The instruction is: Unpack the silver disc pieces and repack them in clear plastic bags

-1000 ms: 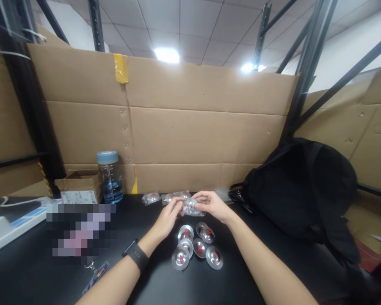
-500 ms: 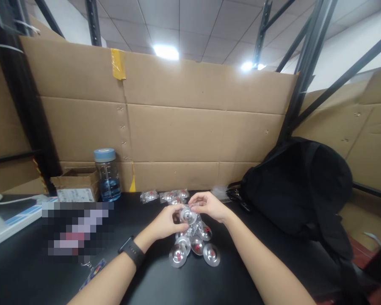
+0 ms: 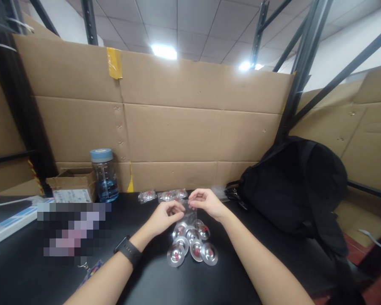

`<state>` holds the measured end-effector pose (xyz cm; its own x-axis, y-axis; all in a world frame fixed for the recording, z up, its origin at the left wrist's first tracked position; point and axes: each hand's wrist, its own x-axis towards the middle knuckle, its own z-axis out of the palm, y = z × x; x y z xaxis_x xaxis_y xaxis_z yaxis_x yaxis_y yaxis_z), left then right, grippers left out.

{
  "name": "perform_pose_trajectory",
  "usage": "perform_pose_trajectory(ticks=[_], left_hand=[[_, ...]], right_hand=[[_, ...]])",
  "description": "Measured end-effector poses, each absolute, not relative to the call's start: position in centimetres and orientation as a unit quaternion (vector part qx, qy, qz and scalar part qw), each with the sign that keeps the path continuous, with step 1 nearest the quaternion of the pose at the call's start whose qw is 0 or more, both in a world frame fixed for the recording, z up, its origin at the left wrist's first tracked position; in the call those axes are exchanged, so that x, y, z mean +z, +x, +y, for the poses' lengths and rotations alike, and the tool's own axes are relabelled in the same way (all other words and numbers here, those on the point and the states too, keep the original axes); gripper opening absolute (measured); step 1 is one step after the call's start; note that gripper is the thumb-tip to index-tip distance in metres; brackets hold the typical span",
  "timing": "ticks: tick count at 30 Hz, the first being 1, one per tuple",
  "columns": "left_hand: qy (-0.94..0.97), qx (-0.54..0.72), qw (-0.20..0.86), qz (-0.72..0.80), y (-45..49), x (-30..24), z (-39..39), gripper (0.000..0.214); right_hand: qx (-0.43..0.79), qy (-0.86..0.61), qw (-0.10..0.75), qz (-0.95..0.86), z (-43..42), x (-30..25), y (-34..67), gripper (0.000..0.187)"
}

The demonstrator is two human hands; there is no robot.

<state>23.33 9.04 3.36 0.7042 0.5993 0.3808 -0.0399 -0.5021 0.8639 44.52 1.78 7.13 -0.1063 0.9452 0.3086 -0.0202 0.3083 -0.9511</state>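
Observation:
My right hand (image 3: pixel 207 204) pinches the upper edge of a clear plastic bag (image 3: pixel 189 210) between thumb and fingertips. My left hand (image 3: pixel 165 218), with a dark watch on its wrist, is on the bag's left side. Its fingers are curved and the thumb stands apart, with nothing visible between them. Below the bag, several shiny round clear discs (image 3: pixel 197 250) with red marks lie overlapping on the black table. The bag's lower end meets the discs at the back of this pile; whether any are inside it I cannot tell.
Small bagged discs (image 3: pixel 167 195) lie at the cardboard wall (image 3: pixel 178 135). Left are a water bottle (image 3: pixel 105 176), an open carton (image 3: pixel 72 186) and a power strip (image 3: pixel 19 222). A black backpack (image 3: pixel 300 190) is on the right, clear plastic (image 3: pixel 220 193) beside it.
The clear disc between my hands has left them, and another disc now shows in the pile below. My left hand has moved slightly left, its fingers loosened. The bag is now stretched flatter.

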Motion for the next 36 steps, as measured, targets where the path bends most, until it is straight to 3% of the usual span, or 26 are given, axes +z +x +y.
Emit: perform_pose_trajectory(ticks=[5, 8, 13, 17, 20, 26, 33, 36], left_hand=[[0.769, 0.375, 0.472, 0.211, 23.5, 3.0, 9.4, 0.025], [0.747, 0.397, 0.482, 0.228, 23.5, 3.2, 9.3, 0.028], [0.730, 0.411, 0.488, 0.245, 23.4, 3.5, 9.3, 0.034], [0.734, 0.400, 0.488, 0.252, 23.4, 3.3, 9.5, 0.034], [0.733, 0.398, 0.490, 0.252, 23.4, 3.0, 9.4, 0.035], [0.745, 0.392, 0.485, 0.239, 23.6, 2.7, 9.3, 0.033], [0.764, 0.378, 0.465, 0.241, 23.7, 1.9, 9.9, 0.032], [0.773, 0.372, 0.452, 0.244, 23.7, 1.7, 10.1, 0.030]], right_hand=[[0.403, -0.392, 0.583, -0.586, 2.0, 7.3, 44.8, 0.039], [0.384, -0.417, 0.546, -0.617, 2.1, 7.1, 44.9, 0.050], [0.396, -0.435, 0.513, -0.625, 2.5, 6.7, 45.1, 0.051], [0.291, -0.488, 0.547, -0.614, 2.5, 7.5, 48.5, 0.065], [0.160, -0.559, 0.556, -0.594, 2.1, 7.8, 53.1, 0.063], [0.074, -0.683, 0.509, -0.518, 1.9, 5.4, 60.3, 0.049], [-0.042, -0.739, 0.427, -0.520, 3.4, 2.3, 60.3, 0.051], [-0.064, -0.742, 0.422, -0.517, 3.8, 2.3, 59.9, 0.039]])
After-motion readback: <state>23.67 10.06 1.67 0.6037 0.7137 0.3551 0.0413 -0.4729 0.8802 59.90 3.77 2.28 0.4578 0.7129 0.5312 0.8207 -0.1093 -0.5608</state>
